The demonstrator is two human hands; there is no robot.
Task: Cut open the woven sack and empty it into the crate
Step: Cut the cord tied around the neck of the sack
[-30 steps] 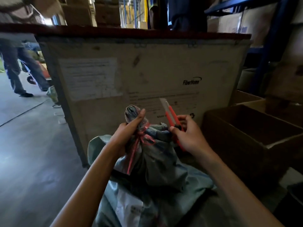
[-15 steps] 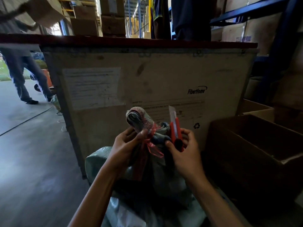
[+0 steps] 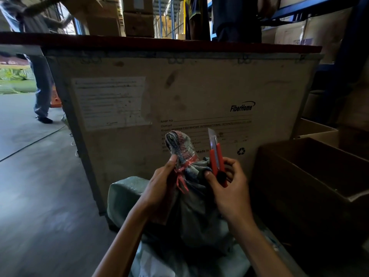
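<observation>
Before the big plywood crate [image 3: 179,92], grey-green woven sack [image 3: 191,212] standing upright, bunched neck tied with pink string [image 3: 182,174]. Left hand [image 3: 159,188] now pinching lower, just under the knot. Right hand [image 3: 229,188] fingers closed round orange box cutter [image 3: 216,156], blade up, closer beside the neck.

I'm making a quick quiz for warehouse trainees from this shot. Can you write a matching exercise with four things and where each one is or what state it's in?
Things:
1. utility knife
2. woven sack
3. pink tie
4. cardboard box

States:
A. open-topped, at the right
B. knotted around the sack's neck
C. blade out, pointing up, in the right hand
D. neck bunched in the left hand

Pairs: 1-C, 2-D, 3-B, 4-A
</observation>
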